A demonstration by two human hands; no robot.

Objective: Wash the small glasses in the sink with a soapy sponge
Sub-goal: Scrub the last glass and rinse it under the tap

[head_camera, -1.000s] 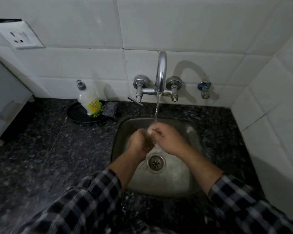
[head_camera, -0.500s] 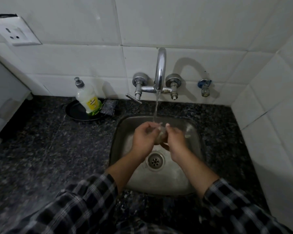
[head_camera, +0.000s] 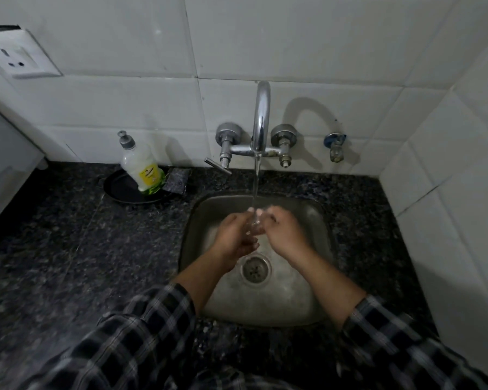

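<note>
My left hand (head_camera: 234,235) and right hand (head_camera: 285,229) meet over the back half of the sink (head_camera: 319,277), knuckles up, wrists bent slightly inward. Both forearms come up from the near edge and converge, with the checked sleeves (head_camera: 152,327) pushed back short of the wrists.

The small glass (head_camera: 254,228) sits between the two hands, under the water stream (head_camera: 255,187). It is clear and mostly covered, so its tilt cannot be told. The left fingers (head_camera: 250,244) curl round its near underside. The right fingers (head_camera: 271,215) curl onto its far side, tips close to the stream. Both sets of fingers are clamped on the glass.

The drain (head_camera: 255,267) lies just below the fingers, toward me. The faucet (head_camera: 261,116) stands beyond the fingers on the tiled wall. A soap bottle (head_camera: 141,167) stands well to the left of the fingers on a black dish (head_camera: 119,190) at the back of the bench (head_camera: 68,249), with a dark pad (head_camera: 176,180) touching the dish's right edge. A wall socket (head_camera: 14,57) is far up and left.
</note>
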